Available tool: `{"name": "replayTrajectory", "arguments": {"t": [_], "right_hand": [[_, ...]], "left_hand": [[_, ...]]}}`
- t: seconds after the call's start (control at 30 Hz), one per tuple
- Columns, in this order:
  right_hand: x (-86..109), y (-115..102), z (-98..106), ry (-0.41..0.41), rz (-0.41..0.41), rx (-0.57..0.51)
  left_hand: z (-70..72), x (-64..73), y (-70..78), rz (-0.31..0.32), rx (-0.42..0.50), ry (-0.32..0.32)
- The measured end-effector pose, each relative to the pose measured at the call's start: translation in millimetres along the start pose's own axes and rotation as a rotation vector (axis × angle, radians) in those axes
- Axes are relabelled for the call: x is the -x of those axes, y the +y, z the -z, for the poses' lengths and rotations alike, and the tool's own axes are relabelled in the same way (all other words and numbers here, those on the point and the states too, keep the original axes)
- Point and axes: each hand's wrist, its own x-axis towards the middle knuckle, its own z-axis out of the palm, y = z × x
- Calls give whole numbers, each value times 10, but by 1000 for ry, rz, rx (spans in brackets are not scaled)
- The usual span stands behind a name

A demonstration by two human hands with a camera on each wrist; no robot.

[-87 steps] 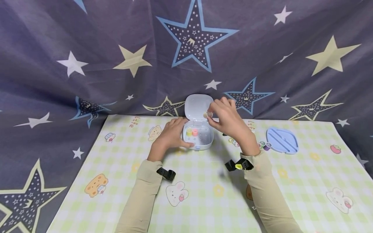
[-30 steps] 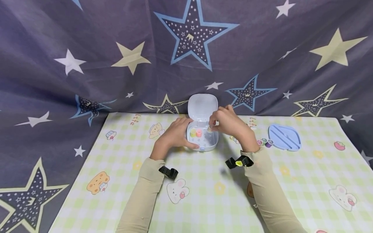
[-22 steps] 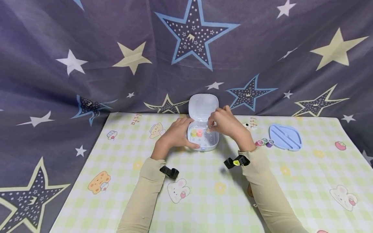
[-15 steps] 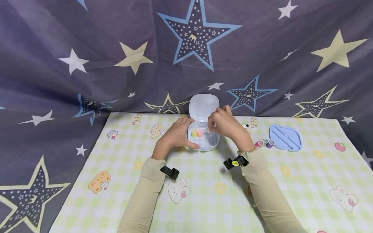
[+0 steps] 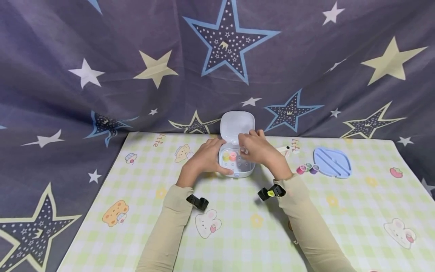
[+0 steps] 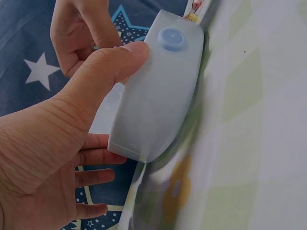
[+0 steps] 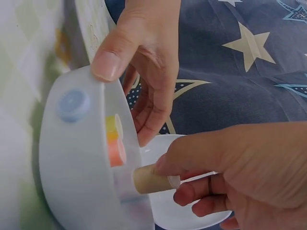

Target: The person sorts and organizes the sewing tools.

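Observation:
A pale plastic sewing box (image 5: 239, 175) stands near the table's back edge, its lid (image 5: 234, 122) raised. Inside, a yellow thread spool (image 5: 225, 156) and a pink thread spool (image 5: 232, 156) sit side by side among rows of small pegs. My left hand (image 5: 205, 156) grips the box at its left side, thumb over the front rim as the left wrist view shows. Over the right part of the box, my right hand (image 5: 259, 149) pinches a beige thread spool (image 7: 152, 179) between thumb and fingers. In the head view that spool is mostly hidden.
Right of my right forearm stand a magenta spool (image 5: 301, 169), a green spool (image 5: 308, 166) and a purple spool (image 5: 314, 169). A blue slotted tray (image 5: 334, 162) lies beside them. Behind the table (image 5: 238, 241) hangs a star-patterned cloth (image 5: 119, 56).
My right hand has lowered the beige spool from in front of the lid into the box, and lately shifted slightly left. My left hand keeps its grip on the box.

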Motion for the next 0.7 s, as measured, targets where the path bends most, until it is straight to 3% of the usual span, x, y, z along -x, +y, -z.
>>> {"name": "replayTrajectory", "arguments": {"t": [0.7], "right_hand": [[-69,20,-150,-96,-22,21]], "left_hand": [[1,-6,-1,12,-4,-17]]}}
